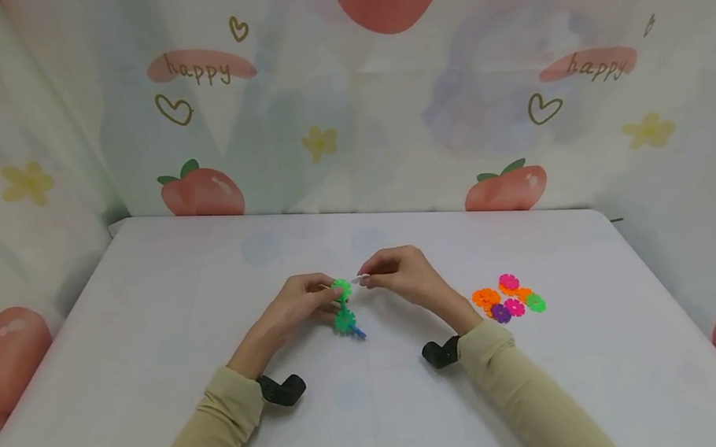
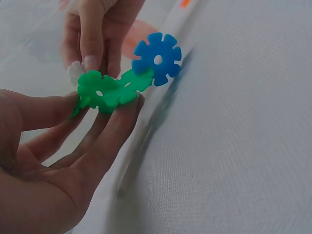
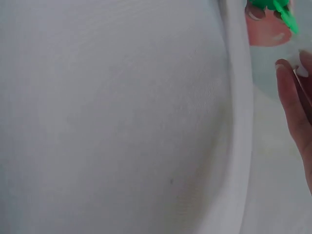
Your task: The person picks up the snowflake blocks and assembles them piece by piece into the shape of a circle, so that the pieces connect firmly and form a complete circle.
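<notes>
My left hand (image 1: 297, 306) pinches a joined chain of green notched plastic discs (image 2: 97, 91) between thumb and fingers, above the white table. A blue notched disc (image 2: 158, 59) is slotted onto the far end of that chain and hangs free of the fingers. Just to the right, my right hand (image 1: 404, 273) pinches a small white disc (image 2: 75, 73) in its fingertips. In the head view the white disc shows edge-on, close beside the uppermost green disc (image 1: 341, 289). Much of the white disc is hidden by the fingers.
On the white table (image 1: 368, 445), to the right of my right forearm, lies a loose group of discs: orange (image 1: 485, 298), pink (image 1: 509, 282), purple (image 1: 501, 312) and green (image 1: 536, 303). A fruit-patterned curtain (image 1: 333, 84) hangs behind the table's far edge.
</notes>
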Demonstrator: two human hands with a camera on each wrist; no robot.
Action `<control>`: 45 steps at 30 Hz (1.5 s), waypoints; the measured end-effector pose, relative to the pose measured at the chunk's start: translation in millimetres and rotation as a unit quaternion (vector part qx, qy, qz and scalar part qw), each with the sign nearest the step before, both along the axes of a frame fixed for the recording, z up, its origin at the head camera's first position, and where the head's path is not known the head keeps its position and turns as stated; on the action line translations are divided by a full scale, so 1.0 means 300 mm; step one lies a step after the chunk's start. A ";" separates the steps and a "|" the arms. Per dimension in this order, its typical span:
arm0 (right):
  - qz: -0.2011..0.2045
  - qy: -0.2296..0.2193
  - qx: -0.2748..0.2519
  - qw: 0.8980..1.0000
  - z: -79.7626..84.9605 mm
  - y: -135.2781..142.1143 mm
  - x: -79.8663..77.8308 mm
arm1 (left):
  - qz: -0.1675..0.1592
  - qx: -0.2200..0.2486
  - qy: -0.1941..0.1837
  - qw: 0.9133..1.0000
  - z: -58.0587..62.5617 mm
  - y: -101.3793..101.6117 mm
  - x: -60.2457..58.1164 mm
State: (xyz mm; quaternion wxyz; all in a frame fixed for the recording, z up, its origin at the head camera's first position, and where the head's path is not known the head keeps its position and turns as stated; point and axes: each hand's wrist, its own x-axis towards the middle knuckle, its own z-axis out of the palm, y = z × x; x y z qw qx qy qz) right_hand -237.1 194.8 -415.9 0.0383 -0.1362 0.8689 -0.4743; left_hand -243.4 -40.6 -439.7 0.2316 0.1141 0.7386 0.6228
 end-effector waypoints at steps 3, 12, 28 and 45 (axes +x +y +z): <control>0.007 0.003 0.002 1.000 -0.003 -0.007 -0.003 | 0.004 -0.005 -0.005 1.000 -0.001 0.002 0.001; 0.037 0.073 0.027 0.996 0.010 -0.024 -0.024 | 0.010 -0.001 0.005 1.000 0.000 0.000 0.001; 0.131 0.161 0.078 0.975 0.046 -0.039 -0.059 | 0.043 0.020 0.000 0.999 0.010 0.011 0.005; 0.068 0.071 0.072 0.992 0.012 0.016 -0.026 | -0.003 -0.035 -0.016 0.999 0.004 -0.005 -0.010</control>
